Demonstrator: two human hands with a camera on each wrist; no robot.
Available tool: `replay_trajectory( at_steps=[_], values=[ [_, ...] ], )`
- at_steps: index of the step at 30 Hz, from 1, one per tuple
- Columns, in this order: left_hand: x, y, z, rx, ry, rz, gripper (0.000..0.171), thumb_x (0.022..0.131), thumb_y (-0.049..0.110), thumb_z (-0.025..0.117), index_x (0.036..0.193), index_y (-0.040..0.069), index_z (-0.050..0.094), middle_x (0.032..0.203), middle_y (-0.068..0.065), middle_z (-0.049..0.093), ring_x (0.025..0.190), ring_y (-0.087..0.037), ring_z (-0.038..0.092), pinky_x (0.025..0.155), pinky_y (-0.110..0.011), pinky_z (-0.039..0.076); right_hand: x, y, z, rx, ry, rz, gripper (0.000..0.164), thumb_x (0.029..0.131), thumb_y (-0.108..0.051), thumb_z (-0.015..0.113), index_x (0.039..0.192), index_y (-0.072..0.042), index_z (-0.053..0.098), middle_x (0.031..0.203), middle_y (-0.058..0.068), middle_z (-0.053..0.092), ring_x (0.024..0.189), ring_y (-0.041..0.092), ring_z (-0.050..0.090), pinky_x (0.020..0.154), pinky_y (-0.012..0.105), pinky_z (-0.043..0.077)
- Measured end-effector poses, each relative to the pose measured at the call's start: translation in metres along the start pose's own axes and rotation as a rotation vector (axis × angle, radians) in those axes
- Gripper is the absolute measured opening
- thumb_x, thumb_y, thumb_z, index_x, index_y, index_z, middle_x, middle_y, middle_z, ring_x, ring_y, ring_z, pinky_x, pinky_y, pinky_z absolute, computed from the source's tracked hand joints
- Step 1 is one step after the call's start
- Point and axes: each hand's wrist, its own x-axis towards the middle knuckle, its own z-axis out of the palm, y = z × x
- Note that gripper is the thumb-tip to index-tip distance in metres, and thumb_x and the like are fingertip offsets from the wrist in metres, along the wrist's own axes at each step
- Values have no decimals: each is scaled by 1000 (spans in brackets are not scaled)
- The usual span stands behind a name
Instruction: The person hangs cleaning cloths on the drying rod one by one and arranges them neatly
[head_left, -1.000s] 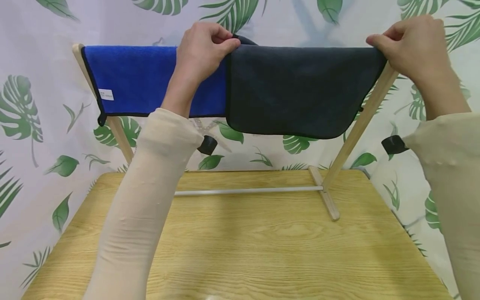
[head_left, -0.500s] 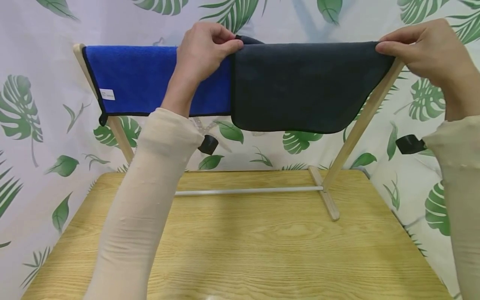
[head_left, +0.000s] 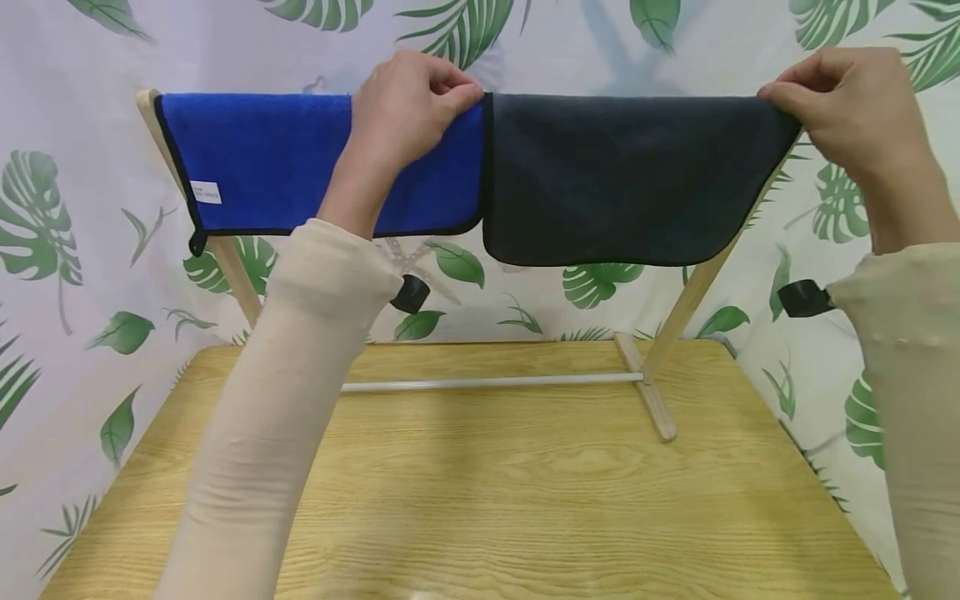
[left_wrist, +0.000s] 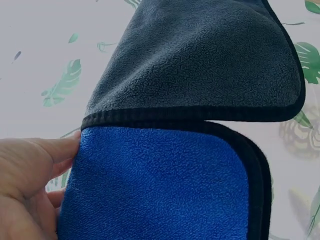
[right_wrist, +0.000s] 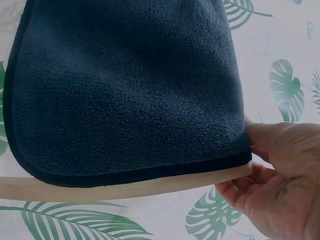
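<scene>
A blue towel (head_left: 262,158) with black trim hangs folded over the top of a wooden rack, its white label at the left. Beside it hangs a dark grey towel (head_left: 630,179), their trimmed edges meeting near the middle. My left hand (head_left: 408,104) pinches the blue towel's top fold at its right end, thumb close to the grey towel's border. In the left wrist view, thumb and fingers lie on either side of the fold. My right hand (head_left: 855,104) pinches the top right corner of the grey towel, at the rack's right end. The top bar is hidden under the towels.
The rack's right post (head_left: 690,300) slopes down to a wooden foot (head_left: 647,387) on the wood-grain table (head_left: 525,483). A white lower rod (head_left: 495,382) runs between the feet. Behind hangs a leaf-patterned backdrop (head_left: 795,350).
My right hand has drawn the grey towel rightward. The grey towel's left edge has slid off the blue towel to lie beside it, and the raised flap behind the left fingertips has gone down.
</scene>
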Motion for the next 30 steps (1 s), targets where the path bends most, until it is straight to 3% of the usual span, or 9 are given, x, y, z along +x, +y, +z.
replay_trajectory(
  at_steps=[6, 13, 19, 26, 30],
  values=[
    [0, 3, -6, 19, -68, 42, 42, 105, 52, 54, 134, 28, 72, 115, 5, 69, 106, -12, 57, 92, -29, 45, -2, -4, 3, -52, 15, 8, 14, 105, -32, 61, 101, -23, 70, 82, -16, 52, 80, 7, 44, 70, 13, 40],
    [6, 16, -10, 2, -126, 89, 37, 105, 40, 59, 137, 24, 70, 131, 2, 69, 118, -14, 61, 105, -26, 45, -2, -5, 4, -97, 21, -6, 16, 105, -33, 60, 101, -20, 68, 82, -15, 51, 79, 8, 43, 68, 15, 39],
    [11, 22, -10, -95, -156, 88, 36, 105, 29, 59, 139, 19, 68, 134, -1, 67, 120, -17, 60, 110, -23, 41, -2, -7, 8, -118, 8, -25, 26, 106, -34, 58, 108, -11, 69, 86, -12, 50, 82, 8, 42, 74, 19, 38],
    [17, 24, -4, -168, -96, 85, 33, 105, 24, 58, 136, 18, 70, 131, -2, 67, 114, -15, 58, 105, -19, 43, -2, -10, 8, -114, 0, -35, 27, 107, -33, 57, 108, -9, 69, 87, -11, 50, 82, 8, 43, 75, 17, 38],
    [18, 25, 0, -94, -52, 62, 34, 107, 29, 55, 136, 19, 69, 131, -1, 67, 115, -15, 59, 104, -20, 44, -2, -11, 9, -111, 1, -23, 25, 107, -33, 57, 108, -10, 69, 87, -10, 50, 82, 8, 43, 75, 17, 39]
  ],
)
